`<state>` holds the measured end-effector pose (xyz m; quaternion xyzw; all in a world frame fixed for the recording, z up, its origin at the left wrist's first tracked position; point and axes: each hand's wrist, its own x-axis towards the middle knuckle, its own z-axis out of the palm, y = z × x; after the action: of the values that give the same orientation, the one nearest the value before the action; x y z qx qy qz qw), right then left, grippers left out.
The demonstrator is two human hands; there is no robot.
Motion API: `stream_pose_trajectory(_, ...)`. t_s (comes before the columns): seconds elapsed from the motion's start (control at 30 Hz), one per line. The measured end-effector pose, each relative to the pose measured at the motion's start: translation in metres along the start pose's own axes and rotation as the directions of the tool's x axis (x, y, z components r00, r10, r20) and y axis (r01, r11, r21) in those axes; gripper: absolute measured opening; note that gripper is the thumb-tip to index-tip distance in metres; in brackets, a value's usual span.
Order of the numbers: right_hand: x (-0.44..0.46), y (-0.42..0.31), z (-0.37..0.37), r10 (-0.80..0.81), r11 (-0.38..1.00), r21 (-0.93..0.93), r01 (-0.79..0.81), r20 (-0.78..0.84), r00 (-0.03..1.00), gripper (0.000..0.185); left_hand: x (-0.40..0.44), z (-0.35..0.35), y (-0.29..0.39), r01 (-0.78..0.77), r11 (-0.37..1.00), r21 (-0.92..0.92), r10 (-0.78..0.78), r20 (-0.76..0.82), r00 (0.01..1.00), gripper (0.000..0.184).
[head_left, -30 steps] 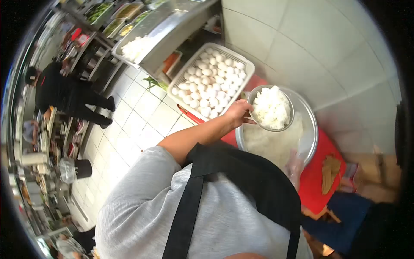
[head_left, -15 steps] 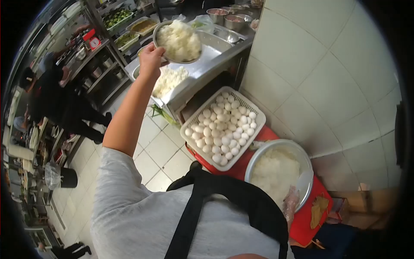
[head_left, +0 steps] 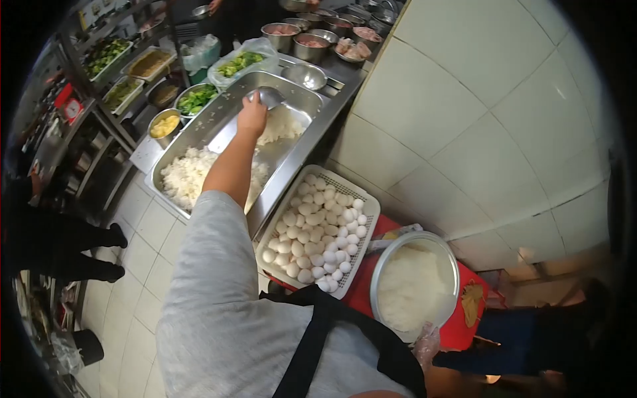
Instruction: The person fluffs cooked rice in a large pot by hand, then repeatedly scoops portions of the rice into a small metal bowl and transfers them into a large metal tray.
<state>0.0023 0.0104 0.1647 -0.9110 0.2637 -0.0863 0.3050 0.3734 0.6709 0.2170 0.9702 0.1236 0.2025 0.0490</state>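
My left hand (head_left: 251, 117) is closed on the rim of a metal bowl (head_left: 267, 97), tipped over a long steel tray (head_left: 229, 123). White cooked rice (head_left: 282, 126) lies just below the bowl's mouth. A larger heap of rice (head_left: 188, 174) fills the near end of the tray. My right hand (head_left: 426, 339), in a clear plastic glove, is at the near rim of a big round pot (head_left: 455, 292) of rice. Its fingers are too blurred to show whether they hold anything. Between tray and pot stands a white basket (head_left: 373, 207) heaped with eggs (head_left: 312, 232).
Pot and basket rest on a red surface (head_left: 464, 331). Metal bowls of meat (head_left: 310, 46), bagged greens (head_left: 240, 64) and a yellow-filled container (head_left: 164, 125) stand around the tray. A tiled wall (head_left: 464, 126) bounds the right side. Another person (head_left: 60, 232) stands at far left.
My left hand has lowered the rice-filled bowl and tipped it over the tray; rice now lies in the tray's far half. The view has shifted, and my right hand remains by the pot.
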Motion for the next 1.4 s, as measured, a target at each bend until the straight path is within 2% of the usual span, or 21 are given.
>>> stream_pose_trajectory(0.03,-0.008,-0.005,0.000,-0.059,0.998,0.009,0.059,-0.056,0.997,0.031,0.007,0.001,-0.004,-0.031,0.999,0.009,0.031,0.015,0.999,0.017)
stream_pose_trajectory(0.07,-0.016,-0.010,-0.003,-0.040,0.999,-0.006,0.039,-0.045,0.998,0.029,0.015,0.001,-0.004,0.137,0.963,-0.231,-0.144,-0.014,0.989,0.017)
stream_pose_trajectory(0.1,-0.028,-0.031,-0.006,-0.020,1.000,-0.022,0.019,-0.034,0.999,0.030,0.025,-0.003,-0.010,0.038,0.993,-0.114,-0.044,-0.052,0.998,0.016)
stream_pose_trajectory(0.13,-0.028,-0.029,-0.004,0.149,0.984,0.100,-0.145,-0.028,0.988,0.030,0.035,-0.013,-0.018,-0.058,0.998,0.012,0.059,-0.083,0.995,0.016)
stream_pose_trajectory(0.2,-0.026,-0.031,0.006,0.447,0.833,0.334,-0.440,0.062,0.893,0.033,0.049,-0.037,-0.026,-0.095,0.991,0.091,0.107,-0.132,0.985,0.014)
stream_pose_trajectory(0.3,-0.024,-0.056,0.009,0.508,0.774,0.341,-0.534,0.170,0.845,0.038,0.059,-0.085,-0.044,-0.155,0.972,0.178,0.197,-0.251,0.948,0.013)
stream_pose_trajectory(0.4,-0.009,-0.024,0.028,0.285,0.714,0.574,-0.402,0.286,0.915,0.038,0.044,-0.144,-0.055,-0.071,0.990,0.120,0.113,-0.391,0.913,0.013)
stream_pose_trajectory(0.43,0.013,0.032,0.055,0.045,0.978,0.197,-0.067,0.113,0.993,0.030,0.041,-0.153,-0.065,-0.007,0.998,0.062,0.034,-0.457,0.889,0.016)
stream_pose_trajectory(0.47,0.026,0.028,0.057,0.135,0.881,0.427,-0.204,0.187,0.973,0.027,0.038,-0.157,-0.077,0.049,0.999,0.000,-0.042,-0.517,0.855,0.019)
stream_pose_trajectory(0.53,0.051,0.016,0.058,0.253,0.489,0.736,-0.469,0.396,0.883,0.024,0.025,-0.157,-0.105,0.080,0.983,-0.164,-0.169,-0.642,0.748,0.023)
stream_pose_trajectory(0.57,0.077,0.047,0.068,0.106,0.735,0.621,-0.273,0.292,0.950,0.022,0.017,-0.169,-0.115,0.314,0.910,-0.270,-0.396,-0.344,0.851,0.019)
stream_pose_trajectory(0.6,0.100,0.081,0.083,-0.078,0.893,0.448,-0.030,0.220,0.972,0.022,-0.004,-0.182,-0.108,0.311,0.627,-0.714,-0.547,-0.120,0.828,0.017)
stream_pose_trajectory(0.63,0.103,0.066,0.077,-0.151,0.979,0.169,0.117,0.202,0.968,0.022,-0.032,-0.192,-0.101,0.278,0.154,-0.948,-0.562,0.147,0.814,0.015)
stream_pose_trajectory(0.67,0.116,0.048,0.063,-0.234,0.957,-0.126,0.262,0.199,0.952,0.023,-0.055,-0.191,-0.115,0.244,0.000,-0.970,-0.491,0.213,0.845,0.013)
stream_pose_trajectory(0.7,0.128,0.028,0.052,-0.319,0.829,-0.410,0.379,0.209,0.924,0.024,-0.093,-0.214,-0.093,0.232,-0.050,-0.972,-0.496,0.225,0.839,0.013)
stream_pose_trajectory(0.8,0.183,0.033,0.045,-0.184,0.777,-0.562,0.283,0.228,0.956,0.024,-0.189,-0.238,-0.070,0.248,-0.064,-0.967,-0.591,0.237,0.771,0.013)
stream_pose_trajectory(1.0,0.290,0.084,0.090,-0.293,0.704,-0.534,0.469,0.382,0.876,0.025,-0.348,-0.251,0.044,0.311,-0.183,-0.933,-0.730,0.341,0.593,0.020)
stream_pose_trajectory(1.1,0.306,0.085,0.127,-0.221,0.461,-0.701,0.544,0.503,0.836,0.022,-0.393,-0.241,0.108,0.357,-0.227,-0.906,-0.713,0.404,0.573,0.022)
stream_pose_trajectory(1.17,0.321,0.108,0.181,-0.293,0.421,-0.644,0.638,0.569,0.768,0.018,-0.418,-0.233,0.132,0.397,-0.240,-0.886,-0.682,0.445,0.581,0.021)
stream_pose_trajectory(1.27,0.260,0.042,0.175,-0.433,0.385,-0.511,0.769,0.636,0.639,0.019,-0.446,-0.242,0.169,0.437,-0.257,-0.862,-0.672,0.485,0.561,0.015)
stream_pose_trajectory(1.4,0.240,0.036,0.193,-0.535,0.303,-0.359,0.883,0.702,0.470,0.018,-0.475,-0.244,0.186,0.515,-0.226,-0.827,-0.696,0.507,0.509,0.009)
